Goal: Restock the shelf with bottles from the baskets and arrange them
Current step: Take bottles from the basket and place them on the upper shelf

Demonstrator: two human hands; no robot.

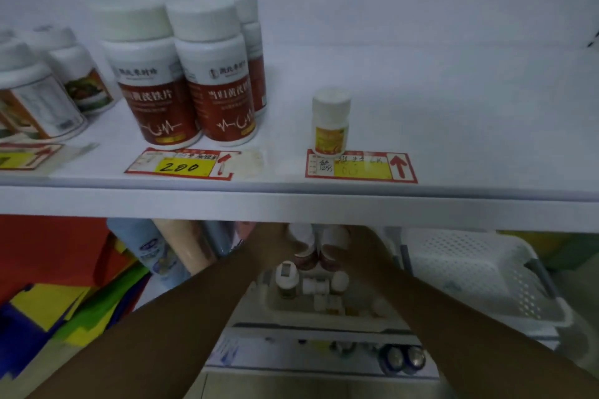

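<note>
Reaching down below the shelf [291, 201] edge toward 12 o'clock with both forearms, left hand [275, 241] and right hand [351, 246] each wrapped round a white-capped bottle with a red lower band: left bottle [304, 254] and right bottle [330, 256] side by side, touching, partly hidden by the shelf lip, fingers clamped on each. Just beneath the grips, toward 6 o'clock, a basket [324, 317] holding more small bottles lying loose. At 3 o'clock of it, a white perforated basket [479, 272]. Up on the shelf, at 10 o'clock, vegetable-pictured bottles [42, 91], then red-labelled bottles [184, 81] with Chinese characters and a heartbeat line, standing behind a price tag [181, 165] reading "200". Further toward 1 o'clock, one small yellow-labelled bottle [330, 121] upright behind a red-arrow tag [361, 167], handwriting unreadable.
</note>
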